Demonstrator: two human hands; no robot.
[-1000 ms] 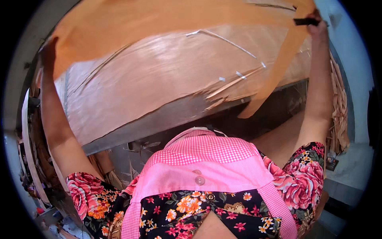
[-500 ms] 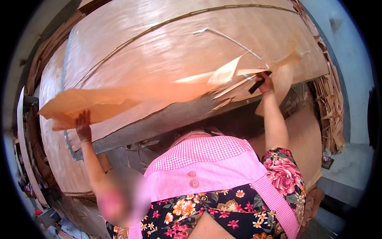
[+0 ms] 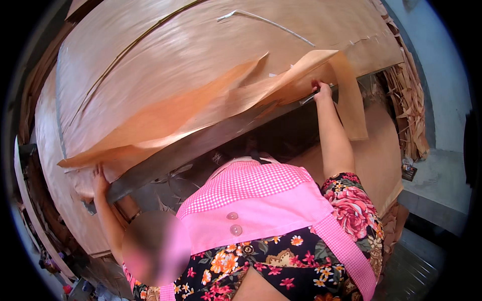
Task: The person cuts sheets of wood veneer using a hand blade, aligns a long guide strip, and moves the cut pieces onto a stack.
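A long, thin orange-brown veneer piece [image 3: 165,120] lies loose and rippled over a broad stack of pale veneer sheets [image 3: 150,60]. My left hand [image 3: 100,181] rests at the stack's near left edge, fingers stretched out against the left end of the loose piece. By the near right edge, my right hand [image 3: 322,90] is closed around a narrow, dark flat tool that looks like a knife [image 3: 308,99]. Beside that hand, the veneer's right end folds over and hangs down past the edge. Part of the tool is hidden by my fingers.
A thin bamboo stick [image 3: 135,45] and a bent white strip [image 3: 273,29] lie on the stack. A grey edge [image 3: 201,145] runs along its near side. Torn veneer scraps [image 3: 409,110] are piled at the right, beside a pale blue wall [image 3: 447,90] and a concrete ledge [image 3: 437,200].
The loose veneer has come down at its left end and now lies along the stack, its right end folded over. My left hand has lowered; my right hand has shifted slightly left and the tool has turned.
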